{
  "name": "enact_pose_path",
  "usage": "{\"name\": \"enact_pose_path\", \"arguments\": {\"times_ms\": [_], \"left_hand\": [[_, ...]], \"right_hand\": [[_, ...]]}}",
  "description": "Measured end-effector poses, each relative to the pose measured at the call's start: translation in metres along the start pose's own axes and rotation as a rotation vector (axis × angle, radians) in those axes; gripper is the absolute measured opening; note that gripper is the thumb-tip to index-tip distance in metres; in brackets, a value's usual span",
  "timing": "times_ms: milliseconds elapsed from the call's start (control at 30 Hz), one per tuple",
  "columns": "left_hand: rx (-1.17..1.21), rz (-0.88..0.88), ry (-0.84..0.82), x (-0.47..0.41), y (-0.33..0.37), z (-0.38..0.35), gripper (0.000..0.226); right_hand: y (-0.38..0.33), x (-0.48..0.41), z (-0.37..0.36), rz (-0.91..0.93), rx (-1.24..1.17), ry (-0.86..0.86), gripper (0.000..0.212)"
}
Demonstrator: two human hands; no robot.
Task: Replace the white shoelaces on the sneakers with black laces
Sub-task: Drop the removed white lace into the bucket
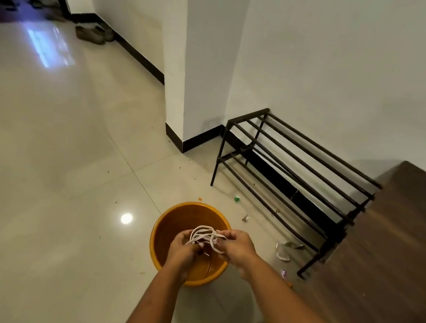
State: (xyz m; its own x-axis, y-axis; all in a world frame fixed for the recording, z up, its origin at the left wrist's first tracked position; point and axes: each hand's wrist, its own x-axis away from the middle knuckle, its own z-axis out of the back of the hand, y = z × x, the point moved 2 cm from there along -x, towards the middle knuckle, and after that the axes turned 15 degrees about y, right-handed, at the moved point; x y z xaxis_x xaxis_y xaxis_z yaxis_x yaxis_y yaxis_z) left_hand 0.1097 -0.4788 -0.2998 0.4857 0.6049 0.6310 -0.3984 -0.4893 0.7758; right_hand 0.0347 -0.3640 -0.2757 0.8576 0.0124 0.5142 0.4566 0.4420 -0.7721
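White shoelaces [206, 237] are held in a loose bundle of loops over the open mouth of an orange plastic bucket [172, 218], which stands on a glossy tiled floor [71, 156]. The bucket's round rim is unobstructed on its left and far sides, where wide open floor is seen stretching to the left and away. To the right of the bucket, near but apart, a black metal shoe rack [299, 172] is set along the wall, and a brown wood-grain surface [399, 240] bounds the right edge beyond the rack's near end. A white pillar [190, 77] with a dark skirting is placed well behind the bucket. Small scraps of litter [282, 253] are scattered on the floor between bucket and rack. A pair of shoes [92, 33] is seen far off by the wall.

The bundle's long axis is laid roughly left to right between the two hands, with loops arching up and away and others drooping toward the bucket.

Both forearms are reached forward and down from the lower edge. The left hand [184, 249] is curled, knuckles up, and the left part of the bundle is gripped in it. The right hand [238, 248] is angled inward, and the right side of the laces is pinched in its curled fingers.
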Motion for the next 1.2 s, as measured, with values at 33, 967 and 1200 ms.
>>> {"name": "enact_pose_path", "arguments": {"times_ms": [33, 967, 1200], "left_hand": [[-0.007, 0.005, 0.009, -0.006, -0.005, -0.001, 0.038], [-1.222, -0.707, -0.068, -0.03, -0.128, -0.033, 0.03], [-1.166, -0.632, -0.197, -0.006, -0.144, -0.059, 0.034]], "right_hand": [[0.003, -0.003, -0.003, -0.006, 0.001, -0.024, 0.017], [0.075, -0.018, 0.013, -0.039, 0.206, -0.05, 0.046], [0.098, -0.005, 0.03, -0.065, 0.238, -0.019, 0.05]]}}
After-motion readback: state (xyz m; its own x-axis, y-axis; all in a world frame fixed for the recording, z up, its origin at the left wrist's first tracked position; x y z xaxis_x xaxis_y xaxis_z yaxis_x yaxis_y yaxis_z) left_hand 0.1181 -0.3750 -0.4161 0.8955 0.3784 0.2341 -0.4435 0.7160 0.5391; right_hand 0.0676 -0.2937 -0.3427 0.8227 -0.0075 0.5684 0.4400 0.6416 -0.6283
